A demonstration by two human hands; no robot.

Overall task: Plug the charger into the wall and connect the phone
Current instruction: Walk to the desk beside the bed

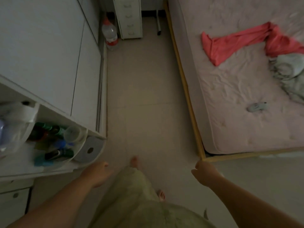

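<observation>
Charger, probably that small grey lump, lies on the bed; phone unseen. Left hand and right hand hang loosely curled, empty, mid-walk.

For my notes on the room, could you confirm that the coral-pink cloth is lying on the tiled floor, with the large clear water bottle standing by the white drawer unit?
Not quite: the head view shows the coral-pink cloth lying on the pale pink mattress, not the floor. The large clear water bottle does stand by the white drawer unit.
</observation>
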